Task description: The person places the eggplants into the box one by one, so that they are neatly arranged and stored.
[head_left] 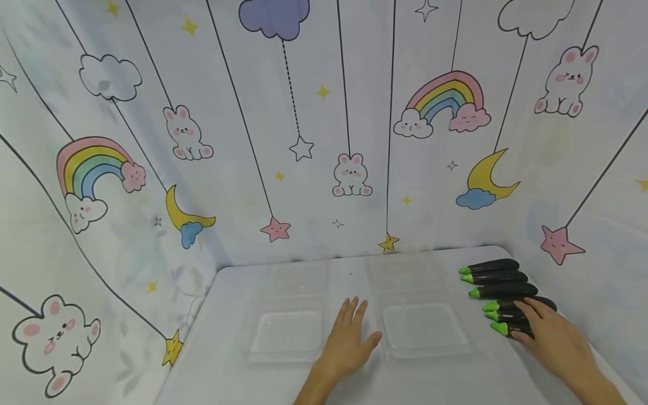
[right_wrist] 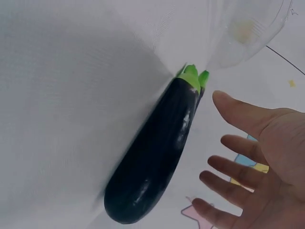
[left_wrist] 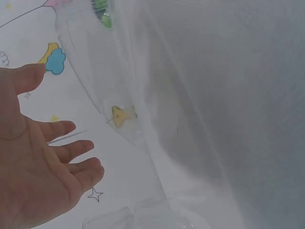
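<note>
Several dark eggplants with bright green caps lie in a row on the right side of the white table; the farthest eggplant is uncovered. My right hand hovers over the nearest eggplant, partly hiding that end of the row. In the right wrist view, the fingers are spread and loosely bent beside a glossy eggplant, with a gap between them. My left hand is held between two clear plastic boxes, its fingers extended and holding nothing. The left box and right box look empty.
Behind each box lies a clear flap that looks like its raised lid, the left lid and the right lid. A white curtain printed with rabbits, stars and rainbows hangs behind the table and along its left side.
</note>
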`<state>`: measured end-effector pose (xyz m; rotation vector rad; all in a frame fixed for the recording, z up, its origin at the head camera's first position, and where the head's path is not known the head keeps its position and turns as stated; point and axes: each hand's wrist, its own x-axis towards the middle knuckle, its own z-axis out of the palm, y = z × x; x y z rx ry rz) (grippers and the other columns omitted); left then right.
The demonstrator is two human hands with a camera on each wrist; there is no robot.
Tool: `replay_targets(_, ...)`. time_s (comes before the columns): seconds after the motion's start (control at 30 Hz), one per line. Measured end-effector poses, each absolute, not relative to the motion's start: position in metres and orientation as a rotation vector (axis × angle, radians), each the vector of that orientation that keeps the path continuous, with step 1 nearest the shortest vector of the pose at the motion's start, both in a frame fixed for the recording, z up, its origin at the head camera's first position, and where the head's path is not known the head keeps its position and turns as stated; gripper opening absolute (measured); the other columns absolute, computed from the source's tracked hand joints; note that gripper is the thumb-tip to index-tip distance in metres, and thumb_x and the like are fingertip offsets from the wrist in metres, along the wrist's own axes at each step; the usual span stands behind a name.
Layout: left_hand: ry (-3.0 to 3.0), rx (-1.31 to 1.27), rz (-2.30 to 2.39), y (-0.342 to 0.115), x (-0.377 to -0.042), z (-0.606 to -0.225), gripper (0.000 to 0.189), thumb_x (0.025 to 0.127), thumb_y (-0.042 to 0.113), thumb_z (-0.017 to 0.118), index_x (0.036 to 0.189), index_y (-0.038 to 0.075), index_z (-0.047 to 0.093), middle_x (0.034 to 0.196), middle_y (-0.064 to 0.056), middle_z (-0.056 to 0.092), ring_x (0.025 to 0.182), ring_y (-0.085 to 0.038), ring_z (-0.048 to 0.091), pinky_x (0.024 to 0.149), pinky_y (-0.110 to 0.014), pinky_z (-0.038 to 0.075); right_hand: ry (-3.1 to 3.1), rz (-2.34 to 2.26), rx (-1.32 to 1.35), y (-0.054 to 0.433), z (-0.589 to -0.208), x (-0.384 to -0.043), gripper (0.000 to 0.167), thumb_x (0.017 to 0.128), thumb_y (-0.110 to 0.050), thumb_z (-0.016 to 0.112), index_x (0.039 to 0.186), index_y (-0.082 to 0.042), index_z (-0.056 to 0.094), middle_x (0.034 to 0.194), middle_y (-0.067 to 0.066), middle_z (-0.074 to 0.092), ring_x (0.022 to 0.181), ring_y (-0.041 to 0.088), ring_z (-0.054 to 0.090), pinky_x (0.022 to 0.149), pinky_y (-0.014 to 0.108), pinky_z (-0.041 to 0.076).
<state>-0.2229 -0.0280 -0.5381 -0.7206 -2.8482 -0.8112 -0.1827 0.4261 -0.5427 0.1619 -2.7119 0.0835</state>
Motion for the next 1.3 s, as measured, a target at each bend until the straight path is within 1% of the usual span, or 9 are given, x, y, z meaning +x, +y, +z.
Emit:
replay_targets(0.1, -2.859, -0.699, -0.859, -0.023, -0.222, -0.54, 0.075, 0.106, 0.053, 0.053, 0.162, 0.007, 0.035, 0.166, -0.02, 0.033, 0.155, -0.043, 0.025, 0.121, -0.059, 0.033, -2.742, 0.092, 0.131, 0.428, -0.54, -0.182, 0.07, 0.073, -0.027, 0.093, 0.128, 0.005, 0.064, 0.13, 0.035, 0.056, 0.112, 0.059, 0.058, 0.087, 0.072, 0.049)
replay_targets(0.33, -2.841, -0.625, -0.953, -0.013, -0.223, -0.543, 0.071, 0.106, 0.046, 0.057, 0.159, 0.004, 0.037, 0.162, -0.022, 0.039, 0.151, -0.042, 0.035, 0.117, -0.058, 0.04, -2.832, 0.128, 0.078, 0.436, -0.539, -0.181, 0.064, 0.075, -0.026, 0.092, 0.124, 0.006, 0.065, 0.126, 0.035, 0.058, 0.11, 0.06, 0.057, 0.089, 0.073, 0.048)
replay_targets(0.6, -2.862, -0.553, -0.965, -0.001, -0.223, -0.547, 0.068, 0.102, 0.037, 0.065, 0.154, 0.0, 0.043, 0.152, -0.021, 0.048, 0.138, -0.037, 0.05, 0.107, -0.054, 0.051, -2.903, 0.148, 0.027, 0.443, -0.543, -0.183, 0.061, 0.07, -0.025, 0.095, 0.117, 0.005, 0.069, 0.119, 0.034, 0.062, 0.105, 0.058, 0.059, 0.088, 0.072, 0.049)
replay_targets(0.87, -2.836, -0.544, -1.079, 0.007, -0.225, -0.55, 0.065, 0.1, 0.031, 0.067, 0.151, -0.002, 0.045, 0.143, -0.021, 0.054, 0.129, -0.036, 0.057, 0.107, -0.051, 0.051, -2.877, 0.174, 0.058, 0.45, -0.546, -0.181, 0.06, 0.068, -0.019, 0.095, 0.118, 0.004, 0.07, 0.116, 0.031, 0.065, 0.104, 0.057, 0.06, 0.084, 0.071, 0.05)
replay_targets(0.93, -2.817, -0.557, -1.124, 0.008, -0.225, -0.55, 0.064, 0.099, 0.029, 0.068, 0.15, -0.004, 0.047, 0.14, -0.022, 0.055, 0.118, -0.033, 0.064, 0.099, -0.047, 0.056, -2.887, 0.174, 0.04, 0.451, -0.546, -0.181, 0.059, 0.069, -0.018, 0.095, 0.118, 0.003, 0.07, 0.115, 0.032, 0.065, 0.103, 0.057, 0.06, 0.083, 0.071, 0.05)
replay_targets(1.0, -2.809, -0.561, -1.171, 0.009, -0.225, -0.55, 0.063, 0.099, 0.026, 0.069, 0.148, -0.006, 0.047, 0.137, -0.022, 0.057, 0.104, -0.024, 0.067, 0.088, -0.039, 0.059, -2.902, 0.167, 0.02, 0.451, -0.546, -0.182, 0.058, 0.069, -0.018, 0.095, 0.117, 0.003, 0.07, 0.115, 0.032, 0.065, 0.102, 0.057, 0.059, 0.082, 0.072, 0.05)
replay_targets(1.1, -2.796, -0.544, -1.266, 0.01, -0.226, -0.551, 0.062, 0.098, 0.022, 0.069, 0.147, -0.007, 0.048, 0.134, -0.021, 0.057, 0.085, -0.009, 0.061, 0.072, -0.027, 0.055, -2.919, 0.154, -0.005, 0.45, -0.547, -0.182, 0.055, 0.068, -0.018, 0.096, 0.114, 0.003, 0.072, 0.112, 0.033, 0.064, 0.1, 0.057, 0.059, 0.082, 0.072, 0.05)
replay_targets(1.17, -2.79, -0.522, -1.332, 0.011, -0.226, -0.551, 0.061, 0.097, 0.02, 0.069, 0.148, -0.007, 0.047, 0.134, -0.02, 0.057, 0.082, -0.004, 0.059, 0.069, -0.023, 0.053, -2.924, 0.146, -0.011, 0.45, -0.548, -0.183, 0.052, 0.068, -0.017, 0.096, 0.111, 0.002, 0.073, 0.11, 0.032, 0.064, 0.099, 0.057, 0.059, 0.081, 0.071, 0.05)
replay_targets(1.3, -2.766, -0.5, -1.451, 0.012, -0.226, -0.551, 0.061, 0.097, 0.016, 0.068, 0.149, -0.007, 0.046, 0.132, -0.018, 0.057, 0.083, -0.001, 0.057, 0.069, -0.021, 0.052, -2.924, 0.139, -0.013, 0.45, -0.548, -0.182, 0.046, 0.068, -0.014, 0.096, 0.106, 0.001, 0.075, 0.105, 0.03, 0.065, 0.098, 0.056, 0.06, 0.081, 0.071, 0.05)
